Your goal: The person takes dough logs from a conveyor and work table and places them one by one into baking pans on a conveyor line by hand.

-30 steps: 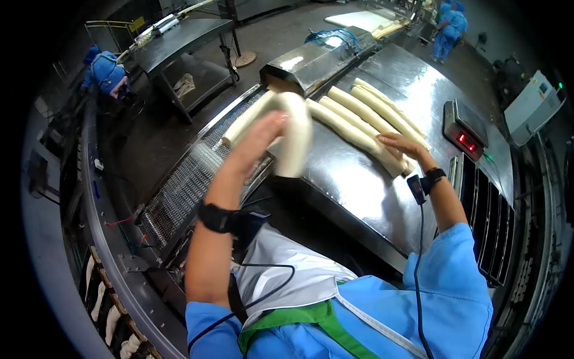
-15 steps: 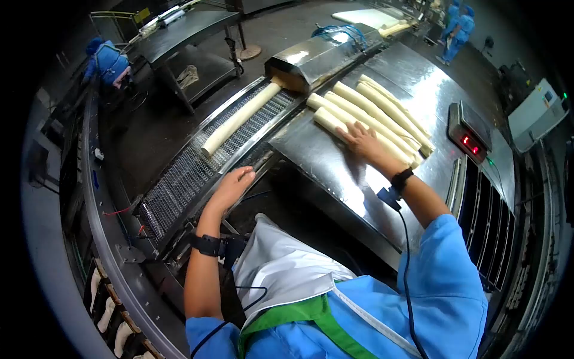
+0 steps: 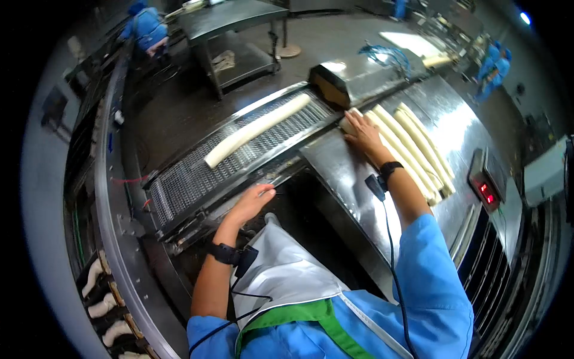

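R hand, fingers extended, lies atop pale cylindrical rolls nr L edge of shiny steel table; grip closure unclear. L hand, loosely open, empty, nr grey metal-mesh conveyor. Light, even pressure prob. avoids dents.

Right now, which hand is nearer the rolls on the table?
Right. The right hand is over the far end of the rolls; the left hand is off to their left, by the belt's near edge.
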A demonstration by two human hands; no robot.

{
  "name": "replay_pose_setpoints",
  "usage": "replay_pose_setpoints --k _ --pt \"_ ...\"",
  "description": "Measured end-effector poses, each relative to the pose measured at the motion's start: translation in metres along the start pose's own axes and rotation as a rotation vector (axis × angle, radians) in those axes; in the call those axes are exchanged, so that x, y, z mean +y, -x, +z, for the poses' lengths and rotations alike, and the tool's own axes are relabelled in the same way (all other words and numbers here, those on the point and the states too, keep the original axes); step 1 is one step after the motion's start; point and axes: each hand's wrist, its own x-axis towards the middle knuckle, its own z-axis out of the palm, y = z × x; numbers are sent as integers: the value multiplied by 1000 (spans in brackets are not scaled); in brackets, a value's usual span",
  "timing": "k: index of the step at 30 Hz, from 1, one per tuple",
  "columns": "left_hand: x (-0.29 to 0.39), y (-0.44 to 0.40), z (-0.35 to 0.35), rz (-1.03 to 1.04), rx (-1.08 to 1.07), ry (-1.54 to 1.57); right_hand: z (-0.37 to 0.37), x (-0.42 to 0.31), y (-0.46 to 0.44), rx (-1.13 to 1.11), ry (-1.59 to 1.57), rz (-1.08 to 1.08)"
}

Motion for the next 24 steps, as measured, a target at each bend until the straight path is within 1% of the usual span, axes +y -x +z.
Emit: replay_pose_setpoints --k 2,4,5,6,7,8,9,10,12,14,15,16,18,20,21,22,23,24 --pt "-3 -3 1 54 15 -6 8 2 -11 31 62 -15" --pt "1 0 -3 67 111 -45 10 2 -20 28 58 4" --pt "-6 -3 -4 161 212 -134 12 4 -21 85 -3 -33" --pt "-13 -6 -7 247 309 -235 21 11 -28 67 -34 -19" --pt "-12 -5 -13 254 412 -322 9 3 -25 -4 -27 59" --pt "-11 -4 -19 262 506 -408 5 1 -23 0 18 55" --pt "-12 -2 -26 210 563 -475 15 12 -26 -5 -31 14" --pt "-15 -4 -39 165 600 -527 14 12 -25 6 -2 -28" --pt "-22 -4 -61 144 717 -631 1 6 -11 -50 32 -4" --pt "-33 -9 -90 47 791 -723 7 17 4 -74 -16 -26" --pt "-46 -15 -101 45 874 -762 9 22 18 -111 -34 31" --pt "-55 -18 -113 -17 862 -786 15 34 33 -84 -67 1" --pt "-63 -24 -136 -170 707 -798 6 39 68 -181 -83 132" --pt "-74 -29 -154 -172 673 -783 8 55 104 -176 -62 146" --pt "-77 -30 -162 -228 587 -819 3 53 120 -224 -10 211" --pt "-79 -31 -168 -285 500 -853 4 64 137 -198 -61 200" --pt "-80 -32 -174 -272 473 -862 5 75 153 -259 -57 267" --pt "-82 -36 -177 -271 469 -867 -8 70 166 -165 66 186"
